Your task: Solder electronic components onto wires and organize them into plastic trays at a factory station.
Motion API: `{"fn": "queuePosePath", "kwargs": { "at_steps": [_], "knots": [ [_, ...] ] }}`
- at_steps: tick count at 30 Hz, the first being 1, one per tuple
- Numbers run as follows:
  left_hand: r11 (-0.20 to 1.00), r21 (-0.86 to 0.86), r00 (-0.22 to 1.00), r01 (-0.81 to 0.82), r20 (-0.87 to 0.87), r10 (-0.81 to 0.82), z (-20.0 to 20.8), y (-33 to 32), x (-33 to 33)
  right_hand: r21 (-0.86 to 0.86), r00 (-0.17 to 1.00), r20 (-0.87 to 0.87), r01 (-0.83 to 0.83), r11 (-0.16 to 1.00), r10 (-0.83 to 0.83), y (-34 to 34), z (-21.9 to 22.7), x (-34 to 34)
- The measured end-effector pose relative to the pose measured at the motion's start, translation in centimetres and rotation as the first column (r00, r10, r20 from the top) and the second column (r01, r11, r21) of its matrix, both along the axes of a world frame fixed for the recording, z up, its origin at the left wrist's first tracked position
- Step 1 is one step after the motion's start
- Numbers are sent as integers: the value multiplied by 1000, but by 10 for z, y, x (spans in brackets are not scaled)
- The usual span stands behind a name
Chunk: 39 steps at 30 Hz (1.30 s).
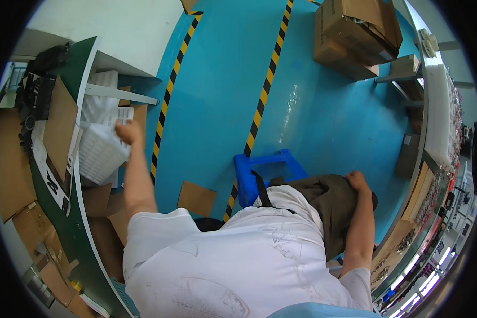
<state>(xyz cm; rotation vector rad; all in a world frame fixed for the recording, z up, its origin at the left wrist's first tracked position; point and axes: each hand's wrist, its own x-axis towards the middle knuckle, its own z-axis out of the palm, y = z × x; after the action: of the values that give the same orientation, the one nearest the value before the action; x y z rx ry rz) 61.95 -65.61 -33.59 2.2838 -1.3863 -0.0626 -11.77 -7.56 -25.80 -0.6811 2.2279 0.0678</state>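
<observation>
My left hand (130,132) reaches out at the left, below the edge of the green-topped table. Its fingers are closed on the rim of a white plastic tray (102,153) with rows of small compartments. The tray is tilted, and more white trays (105,98) lie just beyond it under the table. My right hand (358,180) rests by the knee of my dark trousers (323,196), fingers curled in, with nothing visible in them.
Cardboard boxes (108,238) stand beneath the left table (82,233). A blue plastic stool (244,183) is by my legs, near a flat cardboard piece (197,199). Large cartons (350,42) are stacked at the far right, beside a long bench (434,100) holding many small parts.
</observation>
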Motion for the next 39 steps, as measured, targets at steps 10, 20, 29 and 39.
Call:
{"fn": "queuePosePath", "kwargs": {
  "at_steps": [10, 20, 29, 39],
  "knots": [
    [962, 169, 941, -213, 299, 157, -19, -84, 191, 255, 994, -23, -94, 962, 103, -10, 11, 21],
    [821, 473, 888, -319, 452, 85, -50, -87, 54, 181, 956, -267, 175, 968, -123, 19, 45, 41],
    [666, -566, 823, -486, -39, 567, -84, -156, 146, 185, 960, -256, 167, 969, -117, -14, 43, 62],
    [910, -220, 585, -350, 707, 396, -64, -153, 173, 119, 951, -251, 217, 969, -182, -30, 48, 69]
  ]
}}
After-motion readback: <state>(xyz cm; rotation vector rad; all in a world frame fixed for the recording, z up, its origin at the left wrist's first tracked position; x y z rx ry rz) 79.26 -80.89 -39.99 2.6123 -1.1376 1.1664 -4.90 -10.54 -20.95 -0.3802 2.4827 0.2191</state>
